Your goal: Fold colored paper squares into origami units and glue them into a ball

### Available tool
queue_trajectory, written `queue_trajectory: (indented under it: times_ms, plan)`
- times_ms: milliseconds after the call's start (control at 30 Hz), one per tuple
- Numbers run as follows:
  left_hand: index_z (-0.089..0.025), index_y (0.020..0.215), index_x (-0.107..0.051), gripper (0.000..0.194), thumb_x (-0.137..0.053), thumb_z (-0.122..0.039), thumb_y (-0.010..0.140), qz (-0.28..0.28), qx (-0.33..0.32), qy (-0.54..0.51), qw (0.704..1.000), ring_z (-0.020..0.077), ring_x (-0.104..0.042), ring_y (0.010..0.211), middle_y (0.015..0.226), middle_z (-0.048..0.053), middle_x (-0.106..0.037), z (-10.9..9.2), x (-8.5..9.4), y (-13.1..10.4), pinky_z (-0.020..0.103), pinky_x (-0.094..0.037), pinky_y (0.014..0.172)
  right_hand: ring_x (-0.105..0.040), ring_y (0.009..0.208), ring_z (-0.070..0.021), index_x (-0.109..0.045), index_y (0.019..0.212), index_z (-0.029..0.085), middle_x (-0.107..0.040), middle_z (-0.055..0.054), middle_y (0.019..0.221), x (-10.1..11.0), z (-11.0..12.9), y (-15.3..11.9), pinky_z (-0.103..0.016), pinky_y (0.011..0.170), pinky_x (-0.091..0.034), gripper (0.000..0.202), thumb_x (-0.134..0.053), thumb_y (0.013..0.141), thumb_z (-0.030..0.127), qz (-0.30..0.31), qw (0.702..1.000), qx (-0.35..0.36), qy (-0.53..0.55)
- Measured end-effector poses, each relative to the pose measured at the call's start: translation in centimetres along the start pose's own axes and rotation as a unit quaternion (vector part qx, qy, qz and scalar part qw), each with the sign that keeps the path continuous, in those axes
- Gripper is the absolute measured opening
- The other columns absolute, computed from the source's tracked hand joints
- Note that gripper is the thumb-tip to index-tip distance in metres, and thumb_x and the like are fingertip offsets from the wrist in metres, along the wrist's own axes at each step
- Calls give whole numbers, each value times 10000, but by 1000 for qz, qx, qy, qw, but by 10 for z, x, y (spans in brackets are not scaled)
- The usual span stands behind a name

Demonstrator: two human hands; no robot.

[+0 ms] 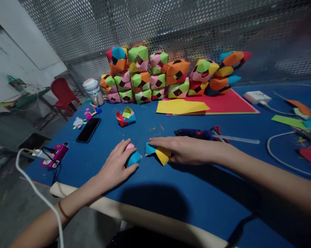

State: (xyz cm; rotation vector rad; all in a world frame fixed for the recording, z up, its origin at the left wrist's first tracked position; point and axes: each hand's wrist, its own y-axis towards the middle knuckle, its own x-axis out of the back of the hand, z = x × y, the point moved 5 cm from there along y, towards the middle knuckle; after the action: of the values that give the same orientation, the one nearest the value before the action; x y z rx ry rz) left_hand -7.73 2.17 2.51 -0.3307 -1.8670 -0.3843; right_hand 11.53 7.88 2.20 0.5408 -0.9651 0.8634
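Note:
On the blue table, my left hand (119, 160) is curled round a small folded paper piece in blue and pink (134, 158). Just to its right, my right hand (181, 148) grips a blue and yellow folded paper piece (163, 155) from above. A narrow gap separates the two pieces. Beyond my left hand sits an open paper piece in red, green and blue (125, 117). The undersides of both held pieces are hidden.
Stacked paper shapes (141, 82) line the table's back. A glue gun (196, 133) lies beyond my right hand, with coloured sheets (230, 103) behind. A phone (88, 130) and purple power strip (55, 155) are left; cables and paper scraps lie right.

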Motion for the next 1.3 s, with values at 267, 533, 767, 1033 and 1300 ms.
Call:
queue_trajectory:
  times_ms: [267,533,767,1033,1300]
  plan:
    - [-271,1195,-532,441,-629,-289,766,114,-48,-137,983,232,-269,1349,1482,58,-253,6,17,1,427,-293,1082,-346,1296,-320,-387,1362,309,-338,-31,1445,2,6,11,-466,1033,-341,924,-777,535,176,29,999,-16,5]
    - [-290,1128,-585,386,-656,-333,750,108,-37,-184,976,257,-256,1355,1486,51,-253,19,14,3,479,-271,1080,-409,1266,-254,-403,1355,294,-379,-25,1425,1,3,6,-361,1025,-380,860,-728,582,103,12,998,4,61]
    - [-280,1106,-593,375,-657,-280,737,96,-36,-228,968,250,-319,1326,1442,55,-341,22,23,6,477,-296,1067,-429,1253,-245,-382,1370,278,-389,-32,1418,4,1,0,-352,1044,-365,841,-729,613,167,5,996,-15,85]
    - [-293,1097,-584,390,-689,-274,722,5,-87,-296,951,251,-276,1347,1462,49,-305,17,37,-1,497,-263,1080,-621,1003,-241,-320,1403,232,-552,-71,1277,11,15,-23,-378,826,-548,821,-689,684,374,-131,960,-124,216]
    - [-306,1109,-579,407,-689,-353,719,-23,-130,-300,945,279,-269,1348,1466,63,-294,4,37,-6,515,-273,1066,-425,1252,-280,-308,1408,234,-416,-89,1400,0,30,-35,-453,1016,-401,823,-698,688,323,-211,958,-96,170]
